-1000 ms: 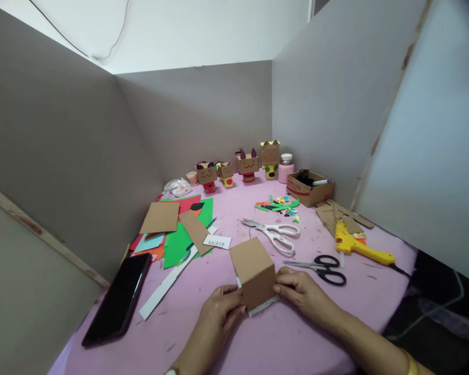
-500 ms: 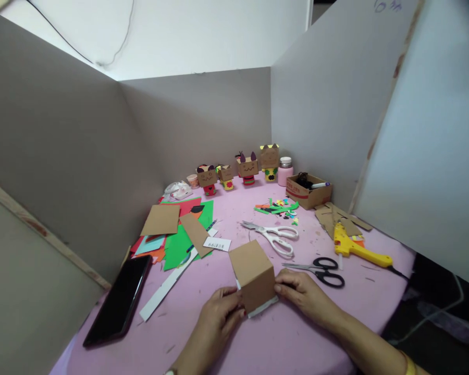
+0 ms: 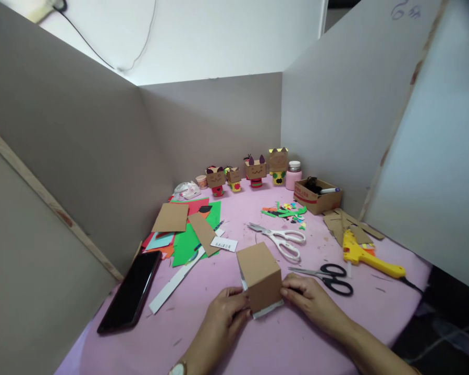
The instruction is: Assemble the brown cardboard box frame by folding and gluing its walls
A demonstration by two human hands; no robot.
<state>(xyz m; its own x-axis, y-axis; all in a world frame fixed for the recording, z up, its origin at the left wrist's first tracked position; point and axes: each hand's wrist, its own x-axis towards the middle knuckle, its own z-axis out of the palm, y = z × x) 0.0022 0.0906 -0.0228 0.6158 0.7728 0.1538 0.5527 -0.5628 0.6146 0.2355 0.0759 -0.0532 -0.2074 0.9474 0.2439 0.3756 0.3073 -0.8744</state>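
Both hands unchanged from a second ago: left hand (image 3: 229,312) and right hand (image 3: 310,299) still press fingertips on opposite lower sides of the brown cardboard cube (image 3: 261,276), which sits on the pink surface (image 3: 297,344) near its front edge. Only the view has shifted slightly; cube and grip stay put, so this reads as a sustained press. Black-handled scissors (image 3: 328,276) lie just right of the cube, white-handled scissors (image 3: 283,238) behind it, yellow glue gun (image 3: 365,255) toward the right edge, black phone (image 3: 131,297) at the left edge.
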